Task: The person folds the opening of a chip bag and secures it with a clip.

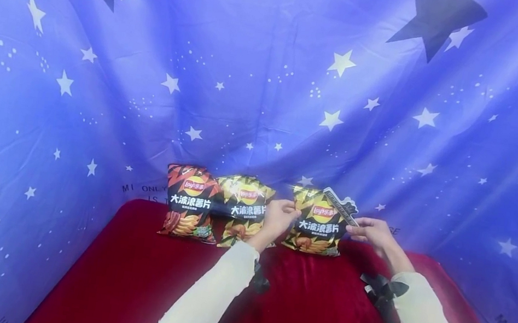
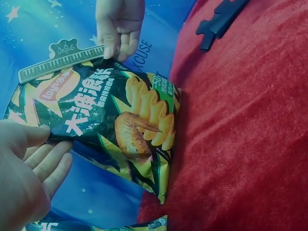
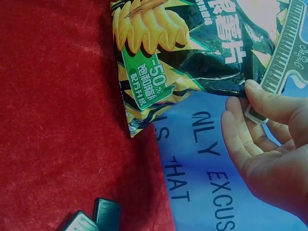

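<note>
A yellow-and-black bag of potato chips [image 1: 317,241] stands at the back of the red-covered table. My left hand [image 1: 281,217] pinches its left edge between thumb and fingers, as the left wrist view shows. A clip shaped like a piano keyboard [image 2: 62,60] lies slantwise across the bag's upper right corner. Its lower end is between the thumb and fingers of my right hand [image 3: 274,130], right at the bag's right edge. In the head view the clip slopes down from the top of the bag toward the right hand.
To the left stand a red chip bag [image 1: 190,204] and another yellow one [image 1: 247,187], partly covered by the left forearm. A black clip [image 2: 221,24] and a pale-faced one [image 3: 81,224] lie on the red cloth [image 1: 147,284]. Behind hangs a blue star-patterned curtain [image 1: 245,115].
</note>
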{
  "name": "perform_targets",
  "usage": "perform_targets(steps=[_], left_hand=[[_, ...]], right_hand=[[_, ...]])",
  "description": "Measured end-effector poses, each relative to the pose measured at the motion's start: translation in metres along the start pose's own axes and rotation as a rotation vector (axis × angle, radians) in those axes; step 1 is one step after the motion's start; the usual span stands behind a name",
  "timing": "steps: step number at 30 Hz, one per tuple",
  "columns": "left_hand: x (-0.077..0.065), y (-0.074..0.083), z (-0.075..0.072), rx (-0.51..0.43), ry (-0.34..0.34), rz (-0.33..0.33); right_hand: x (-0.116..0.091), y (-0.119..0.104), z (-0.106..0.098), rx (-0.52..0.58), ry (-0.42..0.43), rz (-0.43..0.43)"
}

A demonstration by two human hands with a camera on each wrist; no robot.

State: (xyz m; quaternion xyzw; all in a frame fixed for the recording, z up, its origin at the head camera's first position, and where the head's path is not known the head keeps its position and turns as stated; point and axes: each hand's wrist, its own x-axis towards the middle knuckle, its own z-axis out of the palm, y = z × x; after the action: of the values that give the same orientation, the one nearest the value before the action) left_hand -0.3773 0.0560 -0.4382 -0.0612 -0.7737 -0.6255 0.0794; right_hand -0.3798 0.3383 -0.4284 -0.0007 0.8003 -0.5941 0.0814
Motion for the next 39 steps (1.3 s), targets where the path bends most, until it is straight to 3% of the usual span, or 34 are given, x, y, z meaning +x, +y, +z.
perform_targets(steps=[11, 28, 39], left_hand=[[0.001, -0.005, 0.003, -0.032, -0.001, -0.012], [-0.004, -0.009, 0.004, 0.074, -0.052, -0.058], [-0.006, -0.009, 0.007, -0.026, -0.086, -0.088]], right_hand=[[0.0, 0.005, 0.003, 0.058, 0.02, 0.019], [0.003, 0.012, 0.013, 0.195, 0.027, 0.072], [0.002, 0.017, 0.016, 0.211, 0.002, 0.093]])
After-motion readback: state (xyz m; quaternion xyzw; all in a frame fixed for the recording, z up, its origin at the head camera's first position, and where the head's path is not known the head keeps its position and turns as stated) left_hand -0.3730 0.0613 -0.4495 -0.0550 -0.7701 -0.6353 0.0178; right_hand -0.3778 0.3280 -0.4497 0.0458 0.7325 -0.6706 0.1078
